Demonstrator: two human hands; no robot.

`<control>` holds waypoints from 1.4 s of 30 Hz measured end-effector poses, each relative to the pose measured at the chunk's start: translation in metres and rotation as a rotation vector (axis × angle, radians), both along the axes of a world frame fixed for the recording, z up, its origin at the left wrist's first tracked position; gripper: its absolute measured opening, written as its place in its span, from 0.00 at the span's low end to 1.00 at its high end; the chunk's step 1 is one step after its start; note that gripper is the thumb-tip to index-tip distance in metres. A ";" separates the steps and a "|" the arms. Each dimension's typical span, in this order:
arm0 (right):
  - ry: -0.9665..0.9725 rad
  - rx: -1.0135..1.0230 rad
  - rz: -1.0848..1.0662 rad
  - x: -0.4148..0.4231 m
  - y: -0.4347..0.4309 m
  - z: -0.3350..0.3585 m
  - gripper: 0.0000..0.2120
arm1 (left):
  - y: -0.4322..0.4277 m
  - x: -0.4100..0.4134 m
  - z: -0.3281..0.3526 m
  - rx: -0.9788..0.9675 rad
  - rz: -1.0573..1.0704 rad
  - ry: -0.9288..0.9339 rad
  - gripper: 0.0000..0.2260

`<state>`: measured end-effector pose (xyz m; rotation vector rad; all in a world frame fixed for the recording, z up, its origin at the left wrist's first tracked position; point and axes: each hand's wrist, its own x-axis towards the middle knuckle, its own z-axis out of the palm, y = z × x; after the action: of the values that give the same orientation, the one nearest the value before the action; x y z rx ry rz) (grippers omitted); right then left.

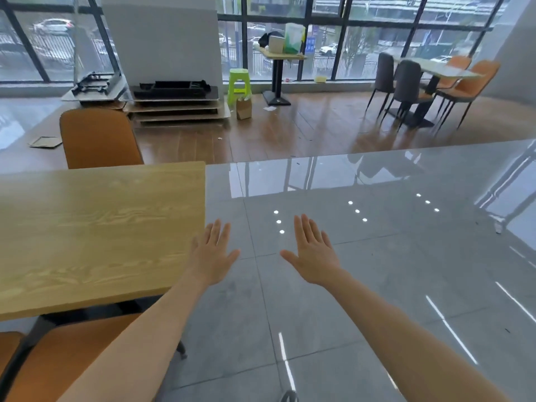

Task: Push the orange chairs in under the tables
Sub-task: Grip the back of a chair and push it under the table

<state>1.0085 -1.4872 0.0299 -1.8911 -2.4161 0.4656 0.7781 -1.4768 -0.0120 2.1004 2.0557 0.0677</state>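
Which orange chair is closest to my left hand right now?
The orange chair at the wooden table's near edge, beneath your left forearm; the others stand farther off.

We can read no text, label, brand or number anywhere here. A blue sign point(309, 44) shows outside behind the window glass, but its marks are too blurred for us to make out.

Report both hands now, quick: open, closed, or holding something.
Left hand: open, fingers spread flat, holding nothing, by the wooden table edge.
Right hand: open, fingers spread flat, holding nothing, over the grey floor.
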 end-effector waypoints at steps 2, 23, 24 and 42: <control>-0.021 -0.017 0.022 0.008 0.044 0.005 0.37 | 0.042 0.011 0.004 0.006 0.020 -0.005 0.30; -0.032 0.027 0.456 0.017 0.474 -0.001 0.37 | 0.376 0.050 0.016 0.024 0.437 0.058 0.30; -0.035 0.033 0.485 0.015 0.495 0.002 0.37 | 0.391 0.050 0.018 0.027 0.466 0.057 0.30; -0.041 0.046 0.858 -0.199 0.817 -0.005 0.37 | 0.653 -0.113 0.001 0.098 0.829 0.071 0.30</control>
<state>0.8091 -0.6706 0.0250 -0.7530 -3.1247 0.3720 0.6654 -0.8234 -0.0111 1.1593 2.8582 0.2166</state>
